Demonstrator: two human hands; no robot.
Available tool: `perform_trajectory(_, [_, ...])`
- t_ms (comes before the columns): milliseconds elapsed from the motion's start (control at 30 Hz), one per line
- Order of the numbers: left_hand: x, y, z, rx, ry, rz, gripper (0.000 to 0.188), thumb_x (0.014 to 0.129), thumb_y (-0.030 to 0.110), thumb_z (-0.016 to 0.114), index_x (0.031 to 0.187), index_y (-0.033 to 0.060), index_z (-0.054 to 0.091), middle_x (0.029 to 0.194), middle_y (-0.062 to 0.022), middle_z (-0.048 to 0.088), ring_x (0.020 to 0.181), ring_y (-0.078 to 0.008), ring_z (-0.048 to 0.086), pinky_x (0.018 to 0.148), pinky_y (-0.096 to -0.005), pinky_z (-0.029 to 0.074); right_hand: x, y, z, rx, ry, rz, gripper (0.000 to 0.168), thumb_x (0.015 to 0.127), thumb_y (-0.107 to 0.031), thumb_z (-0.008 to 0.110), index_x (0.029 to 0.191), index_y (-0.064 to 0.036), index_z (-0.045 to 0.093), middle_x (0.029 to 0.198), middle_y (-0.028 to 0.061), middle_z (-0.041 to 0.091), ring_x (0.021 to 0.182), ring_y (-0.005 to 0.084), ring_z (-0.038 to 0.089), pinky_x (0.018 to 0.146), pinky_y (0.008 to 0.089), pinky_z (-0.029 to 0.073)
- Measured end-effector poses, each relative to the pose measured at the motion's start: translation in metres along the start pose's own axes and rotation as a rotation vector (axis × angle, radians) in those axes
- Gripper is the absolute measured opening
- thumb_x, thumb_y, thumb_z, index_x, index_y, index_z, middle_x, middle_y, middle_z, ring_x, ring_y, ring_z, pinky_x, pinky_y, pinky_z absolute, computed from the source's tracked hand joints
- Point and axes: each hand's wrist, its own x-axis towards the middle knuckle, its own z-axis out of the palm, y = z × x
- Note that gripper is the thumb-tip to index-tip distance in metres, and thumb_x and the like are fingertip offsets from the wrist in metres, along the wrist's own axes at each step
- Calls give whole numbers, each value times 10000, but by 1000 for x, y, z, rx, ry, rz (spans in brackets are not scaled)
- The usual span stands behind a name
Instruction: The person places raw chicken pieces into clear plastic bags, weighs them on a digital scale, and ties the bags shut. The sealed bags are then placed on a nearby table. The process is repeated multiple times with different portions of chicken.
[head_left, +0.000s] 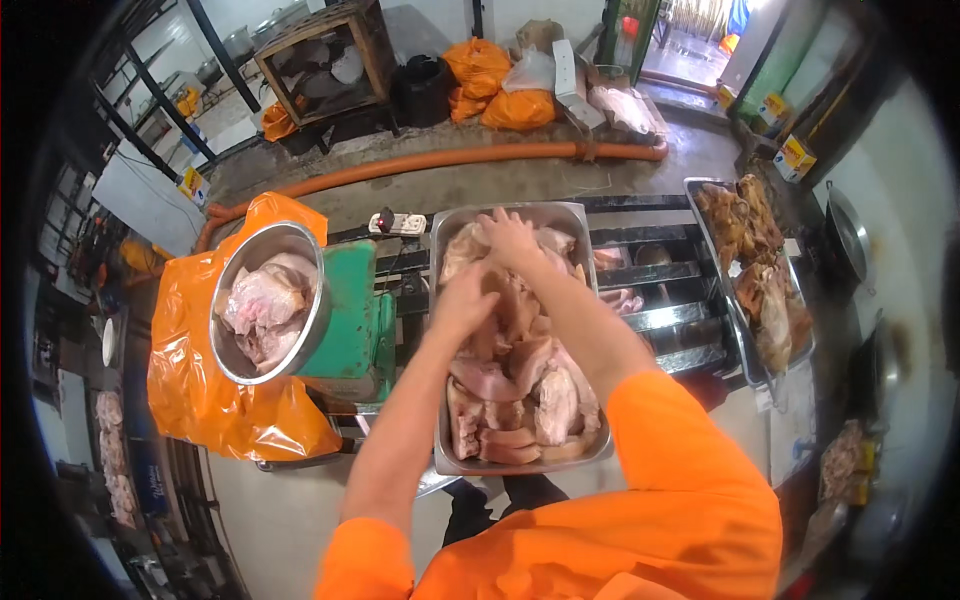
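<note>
A deep rectangular metal tray (521, 469) filled with pale pieces of meat (557, 405) lies before me. Both my hands are among the pieces in its far half. My left hand (465, 296) rests on the meat near the tray's left side, its fingertips partly hidden. Farther back, my right hand (511, 238) reaches onto the pieces near the far end, fingers somewhat spread. Whether either hand grips a piece cannot be made out. To the left, a round metal bowl (321, 330) holds more raw meat (266, 304) and stands by a green scale (349, 322) and an orange plastic sheet (187, 360).
A second metal tray (796, 300) with browned meat (772, 315) lies at the right. Beyond my tray are a white power strip (398, 223) and an orange pipe (450, 155) along the floor. Metal slats (671, 316) with meat pieces beneath adjoin the tray's right side.
</note>
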Motion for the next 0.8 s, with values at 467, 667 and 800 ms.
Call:
perform_trajectory(467, [0,70,45,187,-209,-441,752,825,263,647,1460,114,273,1165,-211,614,1090,-452,566,892,-512,488,-90,55,-96,364,236,230,605,692,-219,683,1259,-99,511,1145,220,550,1061,411,550,882,446,478])
perform_trajectory(667, [-73,67,51,283,-95,-454,479,865,266,587,1320,149,491,1224,-210,570,1118,-433,556,858,-507,509,-133,34,-90,482,282,189,597,672,-204,690,1235,-75,539,1155,233,570,1093,401,542,944,425,445])
perform_trajectory(800, [-73,28,33,-201,-64,-390,429,835,64,579,1262,86,562,903,-143,658,878,-309,647,739,-447,527,-128,-21,-93,634,221,221,596,658,-183,714,1217,-51,553,1151,198,582,1086,332,574,956,372,440])
